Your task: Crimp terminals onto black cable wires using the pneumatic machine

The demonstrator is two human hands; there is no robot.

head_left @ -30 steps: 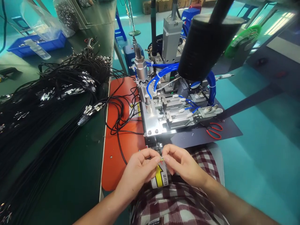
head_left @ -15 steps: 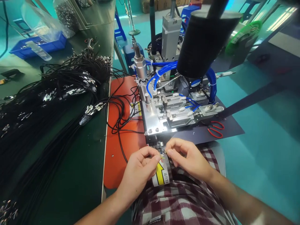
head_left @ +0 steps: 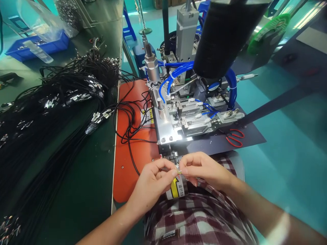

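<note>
My left hand [head_left: 156,182] is closed in a pinch on thin coloured wires [head_left: 179,172], whose yellowish and reddish ends show at the fingertips. Coming in from the other side, my right hand [head_left: 205,172] pinches the tips of these wires, thumb against forefinger. The fingertips of both hands nearly meet and partly hide the wires. Just below them is a label with a yellow arrow [head_left: 174,189] on the machine's front track. Close in front of the fingers stands the metal machine [head_left: 166,131] with its cylinders and blue air tubes [head_left: 182,69].
Black cables [head_left: 131,119] loop across the orange board [head_left: 127,183] into the machine. Bundled cables with metal ends [head_left: 97,119] cover the dark green table [head_left: 84,177] at left. Red-handled cutters [head_left: 235,137] lie right of the machine. A blue tray [head_left: 57,44] stands at the back left.
My right hand has moved left, closing the small gap, and its fingertips now touch the wire ends at my left fingertips. The left hand has hardly moved.
</note>
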